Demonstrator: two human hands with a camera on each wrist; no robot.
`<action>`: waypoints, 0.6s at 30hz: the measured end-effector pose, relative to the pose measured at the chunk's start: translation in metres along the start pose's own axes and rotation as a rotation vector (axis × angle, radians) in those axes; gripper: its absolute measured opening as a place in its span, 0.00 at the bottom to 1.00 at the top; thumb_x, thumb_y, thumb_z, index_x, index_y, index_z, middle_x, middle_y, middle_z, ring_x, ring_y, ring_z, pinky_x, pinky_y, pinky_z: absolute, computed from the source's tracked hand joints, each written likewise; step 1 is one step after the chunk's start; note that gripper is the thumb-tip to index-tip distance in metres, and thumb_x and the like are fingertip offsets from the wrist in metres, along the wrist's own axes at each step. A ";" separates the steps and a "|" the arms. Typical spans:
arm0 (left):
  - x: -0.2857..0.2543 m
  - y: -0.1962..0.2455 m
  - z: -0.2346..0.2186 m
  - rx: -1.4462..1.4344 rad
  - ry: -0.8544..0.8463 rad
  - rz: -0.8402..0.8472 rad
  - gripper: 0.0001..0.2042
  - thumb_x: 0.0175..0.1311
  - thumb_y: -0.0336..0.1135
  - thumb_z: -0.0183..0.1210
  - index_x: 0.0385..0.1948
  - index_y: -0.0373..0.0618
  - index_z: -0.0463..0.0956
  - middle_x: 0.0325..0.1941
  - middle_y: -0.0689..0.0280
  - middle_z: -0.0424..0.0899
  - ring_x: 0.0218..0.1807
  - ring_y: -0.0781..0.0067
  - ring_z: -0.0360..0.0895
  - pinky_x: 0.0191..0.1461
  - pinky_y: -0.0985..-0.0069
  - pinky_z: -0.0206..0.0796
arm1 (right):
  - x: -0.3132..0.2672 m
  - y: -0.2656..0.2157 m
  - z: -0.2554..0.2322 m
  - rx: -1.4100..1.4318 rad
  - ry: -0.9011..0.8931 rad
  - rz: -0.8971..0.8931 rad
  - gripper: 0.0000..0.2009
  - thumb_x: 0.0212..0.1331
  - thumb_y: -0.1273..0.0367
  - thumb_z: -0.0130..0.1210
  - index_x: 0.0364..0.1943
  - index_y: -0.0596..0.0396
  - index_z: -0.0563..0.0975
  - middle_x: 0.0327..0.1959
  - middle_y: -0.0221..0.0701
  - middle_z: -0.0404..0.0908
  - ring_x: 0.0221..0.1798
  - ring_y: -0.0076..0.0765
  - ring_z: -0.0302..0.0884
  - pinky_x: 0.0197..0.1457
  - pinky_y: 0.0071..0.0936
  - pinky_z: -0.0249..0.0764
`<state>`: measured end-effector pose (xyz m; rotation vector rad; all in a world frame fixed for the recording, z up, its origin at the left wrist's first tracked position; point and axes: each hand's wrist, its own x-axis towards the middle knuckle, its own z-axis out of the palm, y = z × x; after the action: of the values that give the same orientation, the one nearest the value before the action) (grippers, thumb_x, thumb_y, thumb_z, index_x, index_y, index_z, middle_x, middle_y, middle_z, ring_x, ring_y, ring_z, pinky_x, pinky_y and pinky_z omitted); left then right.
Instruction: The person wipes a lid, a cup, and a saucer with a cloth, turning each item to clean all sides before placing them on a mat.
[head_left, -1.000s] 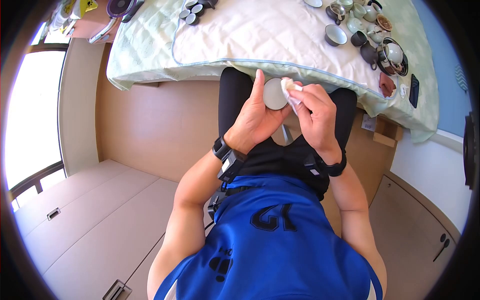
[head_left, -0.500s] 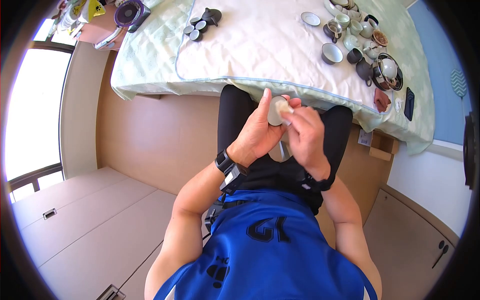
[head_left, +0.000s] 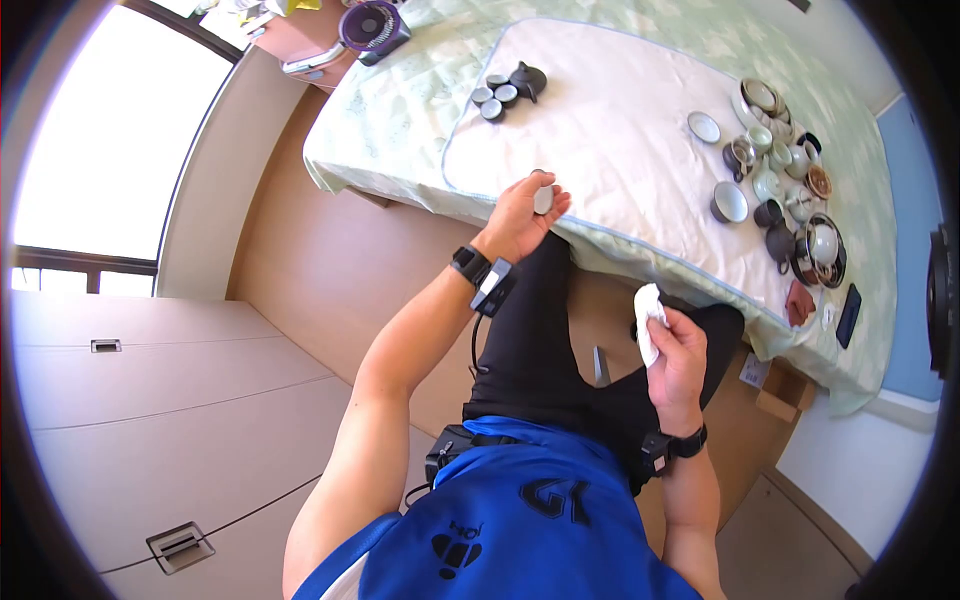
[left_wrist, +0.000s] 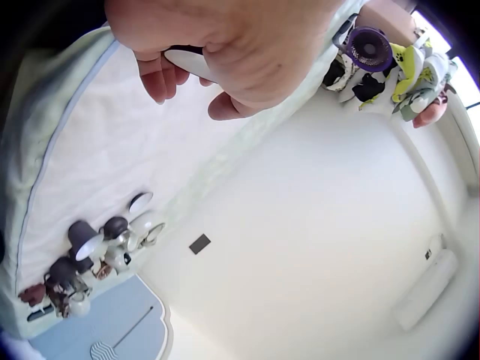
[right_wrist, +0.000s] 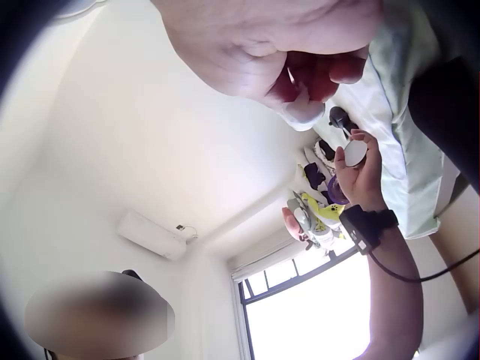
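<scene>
My left hand (head_left: 518, 222) grips a small round cup (head_left: 543, 200), pale inside and dark outside, over the front edge of the bed-like surface. In the left wrist view the cup (left_wrist: 191, 63) lies between the curled fingers and the palm, mostly covered. My right hand (head_left: 681, 360) pinches a crumpled white tissue (head_left: 648, 322) above the right thigh, apart from the cup. Beyond the left hand stand a dark teapot (head_left: 527, 82) and several small dark cups (head_left: 491, 109) with pale insides, grouped close together.
On the right of the white quilted mat (head_left: 610, 120) cluster many teapots, bowls and cups, among them a white bowl (head_left: 729, 202). A reddish cloth (head_left: 800, 303) and a black phone (head_left: 849, 316) lie nearer the edge. A purple fan (head_left: 370, 28) stands far left.
The tissue was on the cup's inside half a second ago; the hands have since parted. My left hand has carried the cup forward toward the mat, and the right hand has drawn back with the tissue.
</scene>
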<state>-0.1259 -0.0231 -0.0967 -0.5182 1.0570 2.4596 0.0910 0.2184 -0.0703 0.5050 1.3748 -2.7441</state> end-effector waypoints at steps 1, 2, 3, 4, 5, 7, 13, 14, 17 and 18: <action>0.017 0.010 -0.011 0.064 0.037 0.024 0.09 0.73 0.30 0.60 0.48 0.36 0.75 0.45 0.58 0.80 0.48 0.61 0.82 0.53 0.70 0.81 | 0.000 0.003 -0.002 0.009 0.004 0.018 0.10 0.68 0.79 0.62 0.51 0.66 0.85 0.43 0.32 0.89 0.43 0.23 0.84 0.50 0.22 0.77; 0.033 0.018 -0.022 0.076 0.051 0.058 0.11 0.70 0.28 0.61 0.50 0.36 0.75 0.44 0.58 0.79 0.46 0.62 0.81 0.53 0.69 0.79 | -0.001 0.007 -0.005 0.019 0.013 0.039 0.10 0.68 0.79 0.63 0.51 0.66 0.85 0.43 0.32 0.89 0.43 0.23 0.84 0.51 0.23 0.78; 0.049 0.025 -0.030 0.105 0.064 0.093 0.12 0.70 0.28 0.62 0.50 0.36 0.75 0.44 0.58 0.79 0.46 0.62 0.81 0.53 0.68 0.79 | -0.001 0.011 -0.008 0.027 0.025 0.063 0.10 0.68 0.79 0.63 0.51 0.66 0.85 0.43 0.33 0.89 0.43 0.24 0.85 0.51 0.23 0.79; 0.064 0.031 -0.036 0.134 0.076 0.124 0.12 0.69 0.28 0.62 0.50 0.36 0.75 0.44 0.59 0.79 0.46 0.63 0.81 0.54 0.68 0.78 | -0.002 0.016 -0.013 0.037 0.035 0.087 0.11 0.68 0.79 0.63 0.52 0.65 0.85 0.44 0.33 0.90 0.44 0.25 0.85 0.53 0.24 0.79; 0.079 0.036 -0.042 0.164 0.088 0.152 0.12 0.68 0.28 0.63 0.51 0.36 0.75 0.44 0.59 0.79 0.46 0.63 0.81 0.54 0.67 0.77 | -0.001 0.019 -0.016 0.036 0.043 0.102 0.10 0.68 0.78 0.63 0.51 0.64 0.85 0.43 0.33 0.89 0.42 0.24 0.84 0.49 0.24 0.79; 0.100 0.040 -0.042 0.406 0.114 0.204 0.18 0.65 0.30 0.67 0.54 0.34 0.76 0.44 0.60 0.81 0.45 0.64 0.80 0.53 0.68 0.76 | 0.000 0.022 -0.022 0.028 0.072 0.135 0.09 0.69 0.77 0.62 0.50 0.62 0.85 0.41 0.31 0.89 0.37 0.23 0.83 0.41 0.24 0.77; 0.156 0.019 -0.025 1.267 0.346 0.443 0.28 0.56 0.36 0.71 0.61 0.41 0.77 0.58 0.50 0.79 0.53 0.53 0.82 0.58 0.65 0.77 | 0.006 0.016 -0.038 0.029 0.134 0.175 0.09 0.70 0.77 0.61 0.50 0.63 0.85 0.39 0.30 0.88 0.34 0.22 0.81 0.37 0.24 0.76; 0.165 0.017 -0.022 1.387 0.374 0.456 0.31 0.54 0.39 0.72 0.64 0.47 0.77 0.65 0.45 0.74 0.63 0.45 0.77 0.68 0.58 0.73 | 0.007 0.016 -0.042 0.029 0.143 0.183 0.09 0.70 0.77 0.61 0.51 0.63 0.85 0.39 0.30 0.88 0.34 0.22 0.81 0.37 0.24 0.76; 0.167 0.006 0.003 1.548 0.394 0.483 0.32 0.54 0.42 0.72 0.64 0.49 0.77 0.66 0.46 0.73 0.68 0.42 0.71 0.73 0.51 0.63 | 0.011 0.013 -0.053 0.024 0.155 0.168 0.09 0.70 0.77 0.61 0.51 0.63 0.84 0.41 0.31 0.88 0.34 0.23 0.81 0.37 0.24 0.77; 0.167 0.000 0.005 1.592 0.384 0.496 0.32 0.54 0.43 0.72 0.65 0.50 0.77 0.66 0.47 0.72 0.69 0.42 0.68 0.74 0.49 0.60 | 0.013 0.010 -0.056 0.041 0.164 0.162 0.10 0.70 0.78 0.61 0.52 0.63 0.84 0.42 0.32 0.88 0.38 0.23 0.82 0.42 0.24 0.77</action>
<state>-0.2685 0.0174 -0.1747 -0.1368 2.9514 1.0183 0.0957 0.2577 -0.1135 0.8213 1.2482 -2.6555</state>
